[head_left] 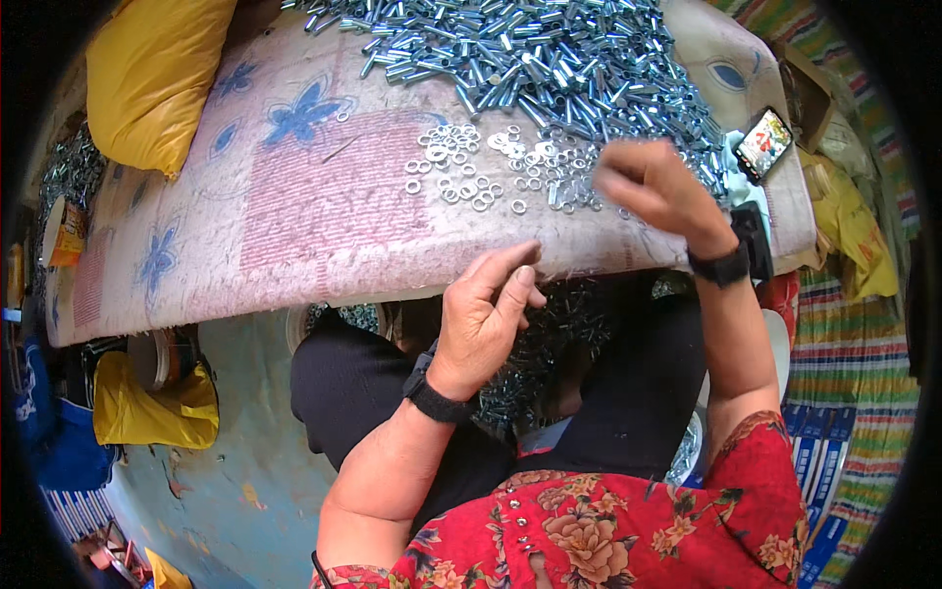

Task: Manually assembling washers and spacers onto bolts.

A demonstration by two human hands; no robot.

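Note:
My left hand point(491, 312) is at the table's front edge, its thumb and fingers drawn together; whatever is between them is too small or hidden to name. Smeared by motion, my right hand point(662, 191) hovers over the right end of the loose metal rings, its fingers curled and their grip unclear. Flat silver rings point(471, 187), like washers, lie scattered on the patterned cloth point(334, 216) near the front edge. Behind them spreads a big heap of shiny metal tubes point(549, 69). Below my hands, between my knees, is a dark mass of metal parts point(549, 344).
A phone point(763, 145) with a lit screen rests at the table's right. A full yellow sack point(157, 79) stands at the back left. Under the table are a tub of small metal parts point(358, 319) and a yellow bag point(157, 402). Striped sheeting point(854, 363) covers the right side.

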